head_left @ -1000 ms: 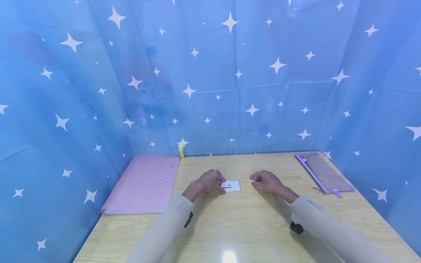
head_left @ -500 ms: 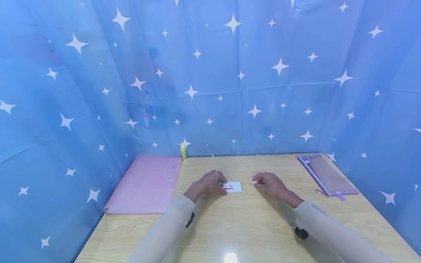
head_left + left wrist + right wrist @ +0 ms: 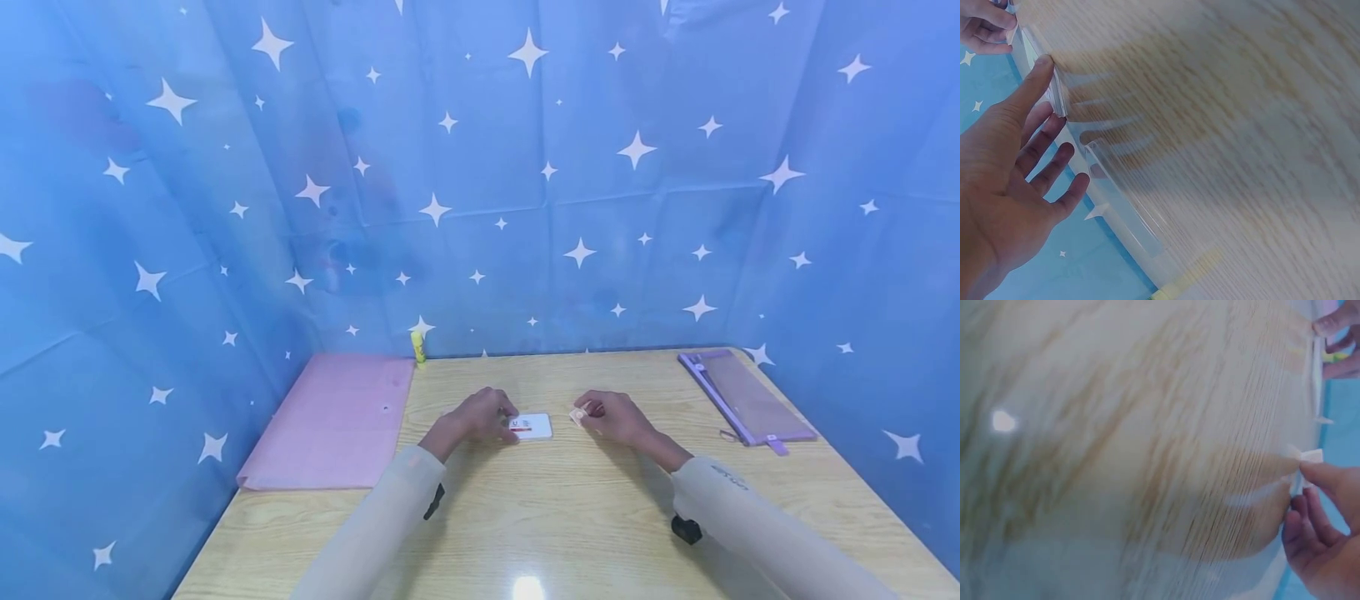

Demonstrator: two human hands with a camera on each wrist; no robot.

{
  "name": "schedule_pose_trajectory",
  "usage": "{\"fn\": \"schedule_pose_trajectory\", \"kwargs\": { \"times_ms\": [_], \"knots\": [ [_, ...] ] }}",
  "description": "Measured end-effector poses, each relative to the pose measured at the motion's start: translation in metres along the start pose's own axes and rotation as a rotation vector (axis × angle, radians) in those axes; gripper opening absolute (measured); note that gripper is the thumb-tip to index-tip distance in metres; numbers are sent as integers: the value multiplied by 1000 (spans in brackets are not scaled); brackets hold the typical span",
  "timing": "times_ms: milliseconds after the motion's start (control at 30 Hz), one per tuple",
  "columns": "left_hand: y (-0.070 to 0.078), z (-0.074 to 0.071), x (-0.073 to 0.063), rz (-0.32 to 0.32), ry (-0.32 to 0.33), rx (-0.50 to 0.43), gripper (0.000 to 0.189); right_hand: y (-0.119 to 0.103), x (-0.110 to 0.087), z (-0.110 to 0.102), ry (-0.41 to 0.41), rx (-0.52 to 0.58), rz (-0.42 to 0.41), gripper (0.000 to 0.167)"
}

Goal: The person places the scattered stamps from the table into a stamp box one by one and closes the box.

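A flat white rectangular case (image 3: 538, 426) with dark print and a red stripe lies on the wooden table. My left hand (image 3: 482, 415) grips its left end between thumb and forefinger. In the left wrist view, the thumb and forefinger meet the edges of the case (image 3: 1057, 97), while the other fingers are spread. To the right of the case, my right hand (image 3: 617, 418) pinches a small pale square piece (image 3: 577, 416) with a faint mark on it. The right wrist view shows this piece (image 3: 1311, 457) sticking out past the thumb tip; the other fingers are curled.
A pink flat folder (image 3: 330, 425) lies at the left of the table (image 3: 525, 517). At the back edge stands a yellow glue stick (image 3: 418, 347). A purple-edged zip pouch (image 3: 753, 396) lies at the right. A blue starred curtain (image 3: 480, 167) surrounds the table.
The small pale piece has turned in my right fingers and shows its flat face more now. My left hand has stayed on the white case. The head view has shifted slightly.
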State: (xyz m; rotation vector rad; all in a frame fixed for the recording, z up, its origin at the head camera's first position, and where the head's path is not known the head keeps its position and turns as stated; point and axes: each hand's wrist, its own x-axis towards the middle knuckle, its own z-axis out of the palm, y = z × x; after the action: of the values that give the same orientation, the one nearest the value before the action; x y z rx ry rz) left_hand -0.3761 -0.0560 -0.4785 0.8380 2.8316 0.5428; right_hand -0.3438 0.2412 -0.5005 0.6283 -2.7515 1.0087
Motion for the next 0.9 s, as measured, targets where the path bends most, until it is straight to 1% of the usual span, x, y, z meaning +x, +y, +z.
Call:
{"fn": "schedule_pose_trajectory", "kwargs": {
  "times_ms": [233,400,500,633,900],
  "knots": [
    [1,-1,0,16,3,18,49,0,0,-3,11,15,-20,18],
    [2,-1,-2,0,2,1,50,-1,1,-5,13,27,-24,16],
    [2,-1,-2,-12,0,-14,50,-3,1,-7,11,50,-10,15],
    [3,-2,-2,-22,-4,-18,50,-5,2,-9,12,78,-11,16],
    [2,-1,-1,-10,-2,-5,48,-11,5,-8,20,134,-20,17]
  ]
}}
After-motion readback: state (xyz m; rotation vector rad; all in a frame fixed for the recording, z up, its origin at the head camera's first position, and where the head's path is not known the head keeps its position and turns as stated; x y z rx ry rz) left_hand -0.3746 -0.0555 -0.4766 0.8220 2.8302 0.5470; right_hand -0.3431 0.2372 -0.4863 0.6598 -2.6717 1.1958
